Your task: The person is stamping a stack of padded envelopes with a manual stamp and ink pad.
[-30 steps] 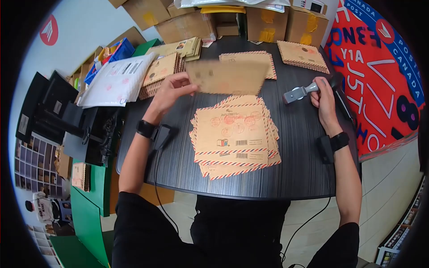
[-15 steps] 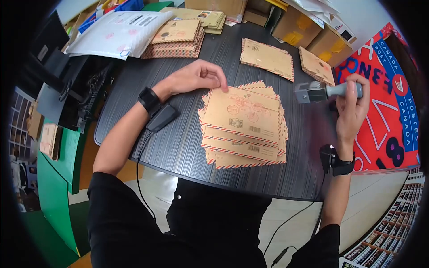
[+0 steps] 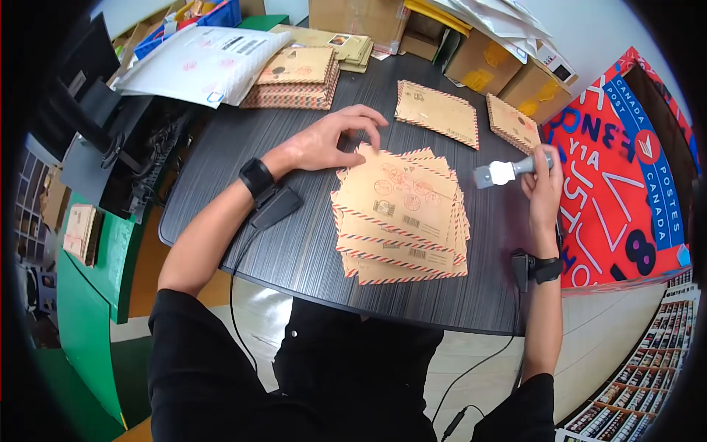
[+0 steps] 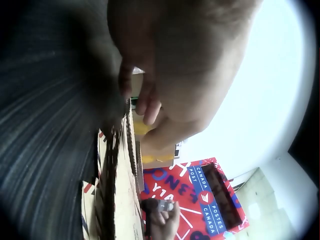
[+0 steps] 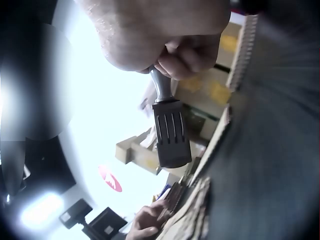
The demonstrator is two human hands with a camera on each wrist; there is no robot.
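Observation:
A fanned pile of kraft airmail envelopes [image 3: 401, 210] with red-and-blue striped edges lies in the middle of the dark table. Red round postmarks show on the top envelope. My left hand [image 3: 320, 141] is at the pile's upper left corner, thumb at the paper's edge and the other fingers loosely arched above the table. To the right of the pile, my right hand [image 3: 543, 197] grips the grey handle of a hand stamp [image 3: 502, 173]. In the right wrist view the slotted dark head of the stamp [image 5: 172, 134] hangs below the fist, apart from the envelopes.
Behind the pile lie a flat envelope stack [image 3: 438, 114] and another [image 3: 513, 123] at its right. A taller envelope stack [image 3: 294, 70] and a white bubble mailer [image 3: 199, 62] are at back left. Cardboard boxes [image 3: 486, 62] line the back; a red Canada Post panel [image 3: 611, 191] stands right.
An envelope that my left hand held raised behind the pile now lies on top, and those fingers have let go. The right hand swung up and outward with the stamp, then came lower and back in.

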